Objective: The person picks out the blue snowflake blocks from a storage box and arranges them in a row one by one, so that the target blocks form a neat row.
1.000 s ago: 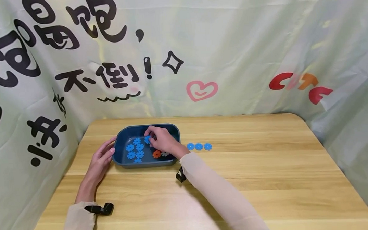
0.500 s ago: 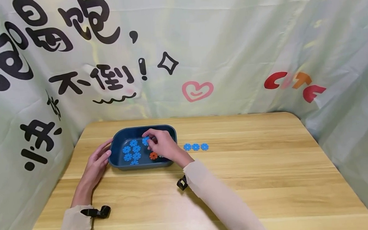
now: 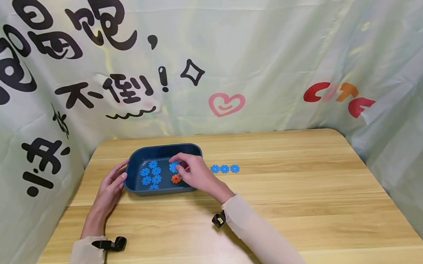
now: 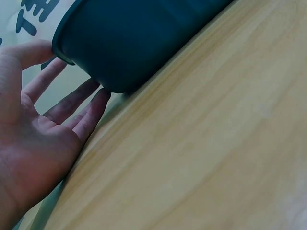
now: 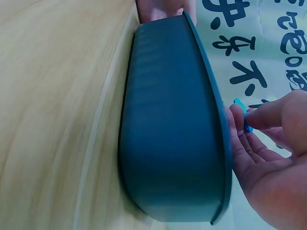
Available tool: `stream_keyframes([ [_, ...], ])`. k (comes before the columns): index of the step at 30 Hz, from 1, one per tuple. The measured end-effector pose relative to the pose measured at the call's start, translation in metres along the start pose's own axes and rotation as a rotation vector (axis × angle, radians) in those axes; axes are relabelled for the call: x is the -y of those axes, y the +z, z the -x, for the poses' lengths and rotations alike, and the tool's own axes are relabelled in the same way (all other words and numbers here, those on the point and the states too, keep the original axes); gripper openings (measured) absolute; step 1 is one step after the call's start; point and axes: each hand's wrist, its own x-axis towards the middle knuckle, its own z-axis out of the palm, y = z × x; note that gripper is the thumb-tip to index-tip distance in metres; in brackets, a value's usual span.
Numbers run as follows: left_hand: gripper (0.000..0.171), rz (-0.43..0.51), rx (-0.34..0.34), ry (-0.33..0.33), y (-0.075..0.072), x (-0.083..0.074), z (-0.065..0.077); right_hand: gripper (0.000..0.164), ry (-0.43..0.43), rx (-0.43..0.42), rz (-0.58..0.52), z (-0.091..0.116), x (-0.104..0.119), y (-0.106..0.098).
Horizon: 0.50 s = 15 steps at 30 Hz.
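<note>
In the head view, a dark blue rectangular tray (image 3: 164,190) holds several flat blue notched discs (image 3: 156,171), shaped like flowers or small gears, and an orange one (image 3: 176,179). My right hand (image 3: 195,170) is over the tray's right half, pinching a blue notched disc (image 3: 173,166) between thumb and fingers. The right wrist view shows this disc edge-on, just above the rim. At the tray's left end, my left hand (image 3: 109,187) touches the wall with extended fingers, its thumb by the rim. My right hand covers part of the tray's floor.
Right of the tray, three blue notched discs (image 3: 225,169) lie in a row on the wooden table (image 3: 289,207). A printed cloth (image 3: 272,58) hangs behind the table and along its sides. Each wrist wears a small black camera (image 3: 111,244).
My right hand has moved to the right and a little nearer, carrying the pinched blue disc. The left hand stays at the tray's end. The head view has shifted slightly.
</note>
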Motion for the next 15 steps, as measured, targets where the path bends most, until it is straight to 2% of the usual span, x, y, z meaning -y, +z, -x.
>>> stream_keyframes([
  [7, 0.052, -0.001, -0.003, -0.002, -0.001, 0.000, 0.001, 0.024, 0.011, 0.004, -0.058, 0.015, 0.001, -0.011],
  [15, 0.052, -0.031, -0.014, -0.012, -0.001, 0.000, 0.000, 0.024, 0.003, -0.030, -0.031, 0.033, -0.003, -0.025],
])
